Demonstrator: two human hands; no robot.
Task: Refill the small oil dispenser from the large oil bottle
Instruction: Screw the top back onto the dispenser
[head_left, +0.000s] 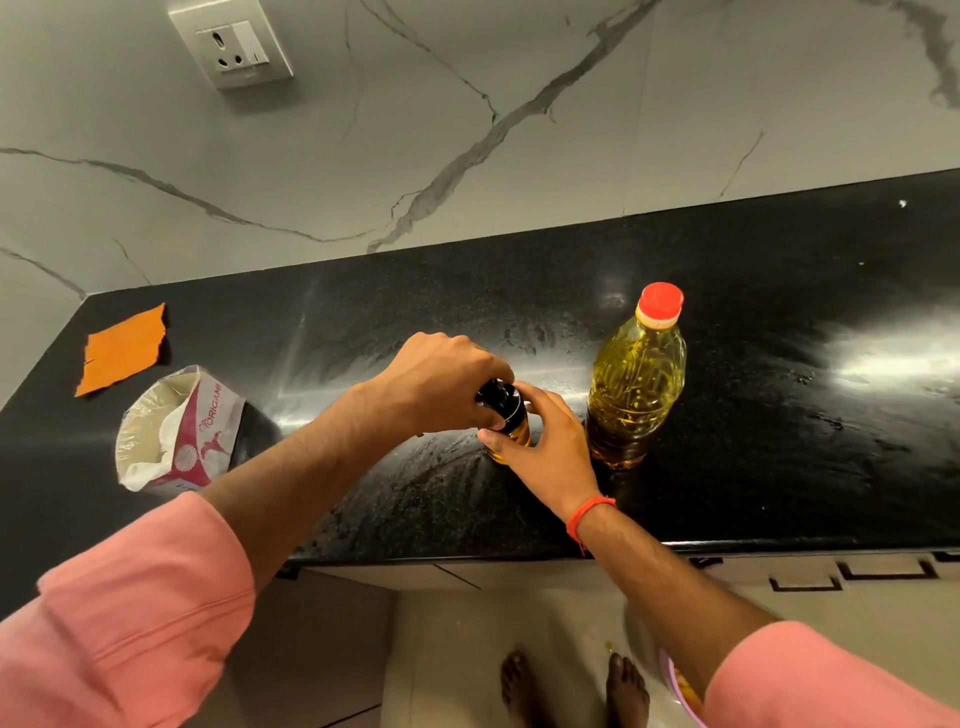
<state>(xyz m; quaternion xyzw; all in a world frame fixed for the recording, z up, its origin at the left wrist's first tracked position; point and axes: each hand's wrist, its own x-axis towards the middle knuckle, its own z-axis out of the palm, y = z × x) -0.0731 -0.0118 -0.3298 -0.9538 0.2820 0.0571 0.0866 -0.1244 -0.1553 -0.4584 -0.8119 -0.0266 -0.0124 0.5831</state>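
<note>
Shiny black stone counter runs along a grey marble wall with dark cracks in it. On the wall sits a white plug socket.

Near the front edge of the counter stands the small oil dispenser with a black top and yellow oil inside. It stands straight up. The left hand comes over from above, and its fingers are curled round the black top. The right hand holds the dispenser's body from the side, with its thumb across the front and fingers wrapped round the back. A red thread band goes round the right wrist. Both arms wear pink sleeves.

Just beside the right hand, on its right, stands the big clear plastic oil bottle with a red cap. It is upright, the cap is on, and it is nearly full of yellow oil.

Far to the left lie a torn orange paper piece and an open white and pink tissue pack. Bare feet show on the floor below.
</note>
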